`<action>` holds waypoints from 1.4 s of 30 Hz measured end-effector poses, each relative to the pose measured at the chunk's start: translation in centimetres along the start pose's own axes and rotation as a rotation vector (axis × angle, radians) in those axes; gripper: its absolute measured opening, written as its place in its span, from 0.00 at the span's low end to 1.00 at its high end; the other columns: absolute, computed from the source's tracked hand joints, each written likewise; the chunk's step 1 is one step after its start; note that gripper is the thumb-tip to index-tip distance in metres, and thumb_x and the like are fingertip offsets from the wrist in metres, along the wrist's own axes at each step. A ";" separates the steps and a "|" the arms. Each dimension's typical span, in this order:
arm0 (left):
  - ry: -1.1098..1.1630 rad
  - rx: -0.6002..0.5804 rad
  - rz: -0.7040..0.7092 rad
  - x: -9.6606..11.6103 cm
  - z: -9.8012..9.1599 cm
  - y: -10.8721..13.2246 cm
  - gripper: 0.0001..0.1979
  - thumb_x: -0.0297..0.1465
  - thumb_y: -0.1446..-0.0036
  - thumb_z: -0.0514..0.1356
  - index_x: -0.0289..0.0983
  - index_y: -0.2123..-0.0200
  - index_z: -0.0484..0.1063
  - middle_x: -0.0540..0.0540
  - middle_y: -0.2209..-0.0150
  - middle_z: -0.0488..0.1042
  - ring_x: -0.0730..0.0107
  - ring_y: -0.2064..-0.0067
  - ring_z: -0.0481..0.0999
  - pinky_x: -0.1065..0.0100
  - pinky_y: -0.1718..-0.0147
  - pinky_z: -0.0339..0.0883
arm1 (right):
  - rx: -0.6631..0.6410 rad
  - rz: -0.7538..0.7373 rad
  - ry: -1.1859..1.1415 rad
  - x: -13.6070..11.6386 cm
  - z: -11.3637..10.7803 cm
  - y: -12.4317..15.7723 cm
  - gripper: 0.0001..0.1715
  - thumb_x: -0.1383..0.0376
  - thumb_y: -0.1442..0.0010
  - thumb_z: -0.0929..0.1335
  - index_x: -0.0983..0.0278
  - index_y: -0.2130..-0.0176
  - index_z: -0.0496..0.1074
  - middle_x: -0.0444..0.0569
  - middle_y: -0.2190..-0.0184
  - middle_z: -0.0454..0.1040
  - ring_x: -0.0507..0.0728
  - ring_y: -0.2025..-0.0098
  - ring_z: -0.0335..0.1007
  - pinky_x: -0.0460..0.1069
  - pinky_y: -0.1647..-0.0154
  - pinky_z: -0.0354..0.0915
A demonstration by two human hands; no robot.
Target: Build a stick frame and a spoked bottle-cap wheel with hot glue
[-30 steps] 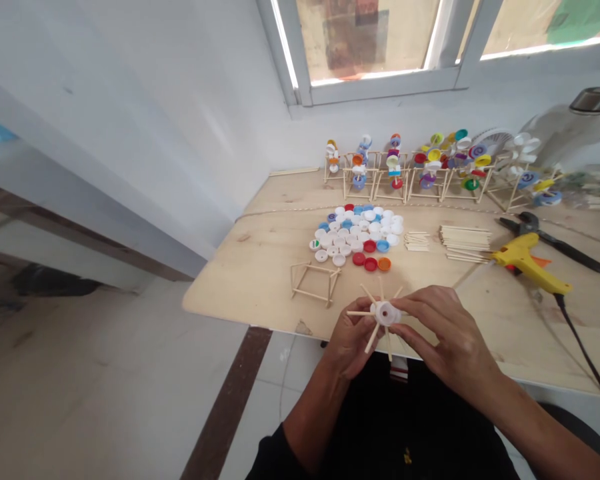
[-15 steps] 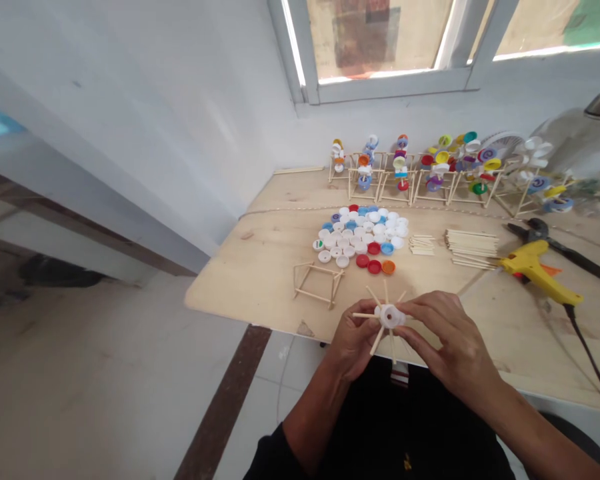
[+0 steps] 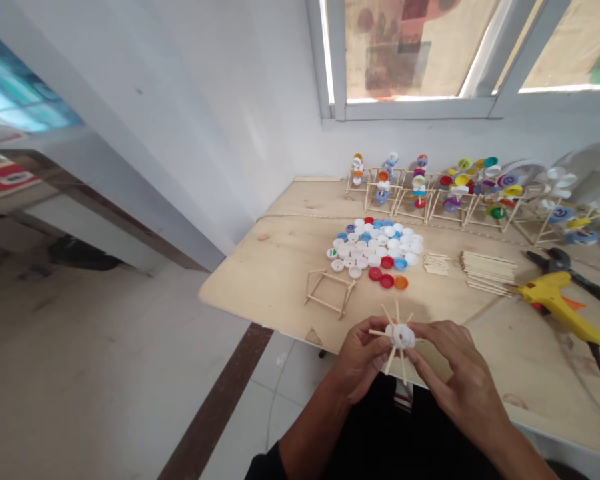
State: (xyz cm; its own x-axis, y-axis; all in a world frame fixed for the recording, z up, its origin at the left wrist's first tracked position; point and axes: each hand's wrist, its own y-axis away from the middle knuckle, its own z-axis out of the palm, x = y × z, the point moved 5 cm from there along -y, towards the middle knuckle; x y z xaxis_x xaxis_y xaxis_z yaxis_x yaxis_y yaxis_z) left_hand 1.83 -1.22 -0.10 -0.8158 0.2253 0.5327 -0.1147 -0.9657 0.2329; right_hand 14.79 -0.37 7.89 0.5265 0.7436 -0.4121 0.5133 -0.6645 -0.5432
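Observation:
A small white hub with wooden sticks [image 3: 401,337] radiating from it is held between both hands, just over the table's front edge. My left hand [image 3: 363,353] grips its left side, thumb and fingers pressed on the hub and sticks. From the right, my right hand [image 3: 455,363] pinches the hub's right side with thumb and index finger. Behind them lies a group of bottle caps [image 3: 375,245], mostly white, with some blue, red and orange. A wooden stick frame [image 3: 330,293] stands left of the hands.
Short sticks [image 3: 436,264] and longer sticks [image 3: 487,270] lie right of the caps. Further right are a yellow glue gun [image 3: 555,293] with a cord and black pliers [image 3: 580,275]. Several frames with coloured cap wheels [image 3: 420,190] line the back of the wooden table [image 3: 250,280].
The view has shifted, so the table and hands appear lower and further right. Both hands still hold the hub, which is turned slightly.

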 end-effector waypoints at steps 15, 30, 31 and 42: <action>-0.184 0.008 0.073 0.5 0.2 0.3 0.14 0.27 0.59 0.71 0.35 0.65 0.77 0.46 0.67 0.76 0.70 0.63 0.73 0.68 0.61 0.66 | -0.025 0.268 -0.085 1.0 0.6 0.8 0.12 0.61 0.41 0.67 0.58 0.55 0.69 0.47 0.61 0.75 0.57 0.57 0.70 0.53 0.57 0.65; -0.129 0.195 0.119 2.9 -1.5 -0.8 0.35 0.32 0.52 0.69 0.43 0.41 0.63 0.39 0.47 0.69 0.60 0.53 0.74 0.62 0.57 0.69 | 0.134 0.682 -0.236 3.8 0.0 2.7 0.18 0.51 0.46 0.68 0.60 0.62 0.75 0.45 0.65 0.77 0.55 0.62 0.73 0.45 0.59 0.70; -0.127 0.205 0.125 3.2 -1.6 -0.9 0.37 0.32 0.52 0.69 0.43 0.40 0.61 0.39 0.47 0.69 0.60 0.53 0.75 0.62 0.57 0.69 | 0.136 0.693 -0.241 3.9 0.0 2.7 0.18 0.51 0.46 0.69 0.60 0.62 0.75 0.46 0.65 0.77 0.55 0.61 0.73 0.45 0.59 0.70; -0.159 0.314 0.178 6.0 -2.9 -1.4 0.38 0.31 0.52 0.68 0.44 0.38 0.57 0.40 0.49 0.72 0.64 0.56 0.76 0.64 0.57 0.69 | 0.148 0.756 -0.265 4.7 -0.1 3.0 0.19 0.50 0.46 0.68 0.61 0.61 0.75 0.47 0.65 0.77 0.56 0.60 0.73 0.47 0.57 0.69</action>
State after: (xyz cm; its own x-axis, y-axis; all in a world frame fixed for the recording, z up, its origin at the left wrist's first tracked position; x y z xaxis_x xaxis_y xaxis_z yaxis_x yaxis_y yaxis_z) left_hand -4.53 1.12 0.44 -0.7067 0.0988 0.7006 0.2197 -0.9106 0.3501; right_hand 18.92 1.13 4.41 0.5072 0.1028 -0.8557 -0.0215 -0.9910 -0.1318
